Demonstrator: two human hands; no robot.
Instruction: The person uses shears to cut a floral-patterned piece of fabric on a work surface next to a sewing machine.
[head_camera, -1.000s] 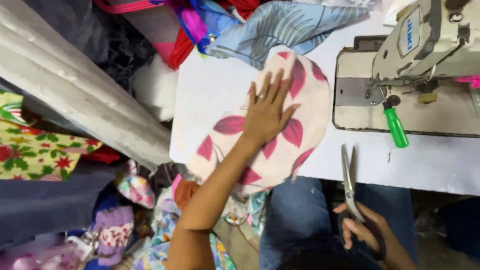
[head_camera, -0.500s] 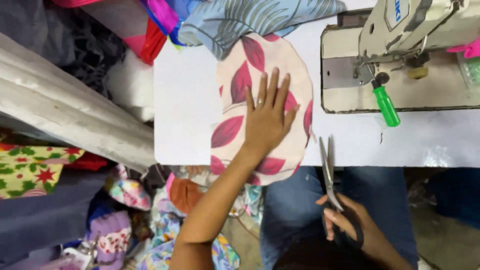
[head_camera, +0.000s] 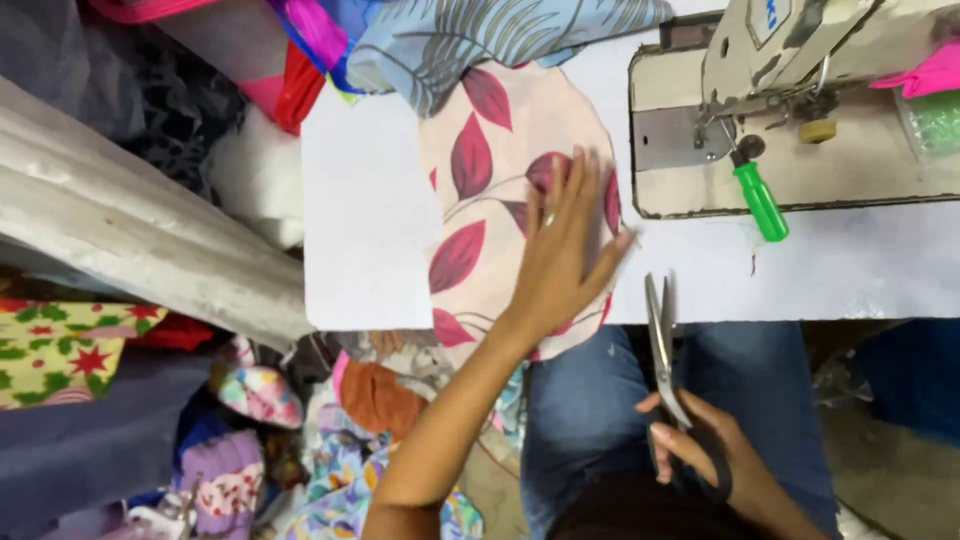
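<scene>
Flat on leaf-print fabric (head_camera: 490, 190), left hand (head_camera: 565, 260) (scissors (head_camera: 662, 345) right).

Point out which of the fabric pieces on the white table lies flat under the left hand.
The cream fabric with red leaves: the left hand presses on it, spread flat. The blue-grey leaf-print fabric lies bunched at the table's far edge, untouched.
</scene>
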